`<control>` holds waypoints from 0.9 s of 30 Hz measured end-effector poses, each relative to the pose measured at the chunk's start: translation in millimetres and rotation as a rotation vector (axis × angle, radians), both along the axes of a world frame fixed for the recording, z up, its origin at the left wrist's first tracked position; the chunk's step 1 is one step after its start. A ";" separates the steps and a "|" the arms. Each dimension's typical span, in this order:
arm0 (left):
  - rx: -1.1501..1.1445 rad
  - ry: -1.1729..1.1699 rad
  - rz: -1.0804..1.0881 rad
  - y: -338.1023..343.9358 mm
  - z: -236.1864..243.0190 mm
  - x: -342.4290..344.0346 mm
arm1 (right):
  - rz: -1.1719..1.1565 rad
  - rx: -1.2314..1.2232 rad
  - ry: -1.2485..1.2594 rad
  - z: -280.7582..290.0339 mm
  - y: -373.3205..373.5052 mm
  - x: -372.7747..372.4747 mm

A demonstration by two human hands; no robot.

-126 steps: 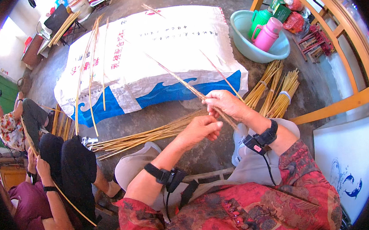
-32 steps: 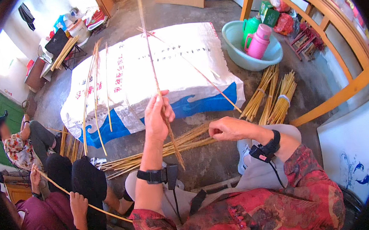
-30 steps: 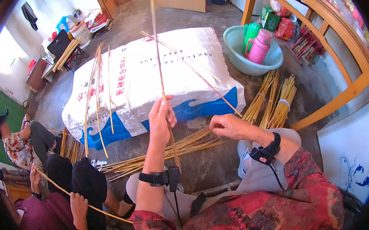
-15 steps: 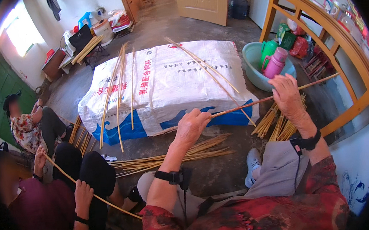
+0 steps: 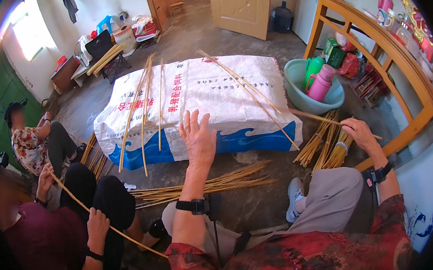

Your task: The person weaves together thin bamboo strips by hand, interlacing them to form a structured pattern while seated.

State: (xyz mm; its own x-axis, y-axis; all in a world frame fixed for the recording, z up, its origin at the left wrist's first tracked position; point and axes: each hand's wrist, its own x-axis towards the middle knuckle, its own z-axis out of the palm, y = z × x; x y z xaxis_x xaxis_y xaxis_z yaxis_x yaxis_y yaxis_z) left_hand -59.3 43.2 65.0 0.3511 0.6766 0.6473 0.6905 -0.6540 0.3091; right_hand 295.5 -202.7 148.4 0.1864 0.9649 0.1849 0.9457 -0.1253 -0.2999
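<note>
My left hand [image 5: 199, 138] is raised with its fingers spread, empty, in front of the near edge of a white woven sack cover [image 5: 225, 109] with a blue wave print. My right hand [image 5: 359, 131] is closed around a thin brown stalk [image 5: 315, 116], which slants from beside the cover's right edge past my fingers. Below it on the floor stand bundles of tan stalks [image 5: 322, 145], one tied with a pale band. Several loose stalks [image 5: 146, 97] lie across the cover on the left, and two longer ones [image 5: 246, 87] on the right. Another pile of stalks [image 5: 205, 186] lies before my knees.
A teal basin [image 5: 293, 87] at the right holds a pink flask [image 5: 322, 83] and a green one [image 5: 314, 69]. Beside it rises a wooden frame [image 5: 397, 67]. At my left, a person [image 5: 58, 236] holds a long stalk [image 5: 112, 230]; another person [image 5: 31, 138] sits farther back.
My left hand has let go of the stalk and moved left and up, fingers opening. My right hand has moved right and down, drawing the stalk rightward.
</note>
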 end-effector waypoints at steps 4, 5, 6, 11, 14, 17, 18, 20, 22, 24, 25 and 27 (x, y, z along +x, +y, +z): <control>-0.089 -0.027 -0.183 -5.8 -5.5 5.4 | -0.131 0.087 0.105 -4.1 38.7 -7.0; -0.175 -0.021 -0.248 -7.6 -11.0 9.0 | -0.100 0.119 0.115 -2.8 50.4 -11.7; -0.259 -0.009 -0.304 -8.8 -15.0 10.3 | -0.059 0.152 0.131 -4.6 65.4 -14.2; -0.219 0.079 -0.472 -18.1 -18.6 10.4 | 0.004 0.211 0.176 -57.6 162.9 -7.4; -0.360 0.129 -0.536 -22.8 -14.7 11.8 | -0.040 0.281 0.150 -97.6 210.8 -8.5; -0.366 0.172 -0.536 -23.4 -14.4 11.3 | -0.089 0.309 0.058 -126.7 243.3 -10.7; -0.385 0.180 -0.538 -23.0 -14.1 9.5 | -0.140 0.248 0.040 -131.7 251.1 -14.7; -0.410 0.207 -0.524 -21.8 -12.4 7.1 | -0.199 0.172 0.088 -140.3 259.8 -18.7; -0.436 0.239 -0.504 -20.8 -11.6 4.5 | -0.256 0.212 0.152 -151.9 263.5 -22.0; -0.454 0.267 -0.493 -20.5 -10.5 4.6 | -0.230 0.247 0.144 -162.0 263.2 -17.2; -0.472 0.294 -0.483 -20.5 -10.6 5.2 | -0.260 0.258 0.155 -167.3 261.7 -14.9; -0.490 0.288 -0.492 -20.1 -10.5 3.6 | -0.294 0.260 0.166 -176.4 258.4 -10.3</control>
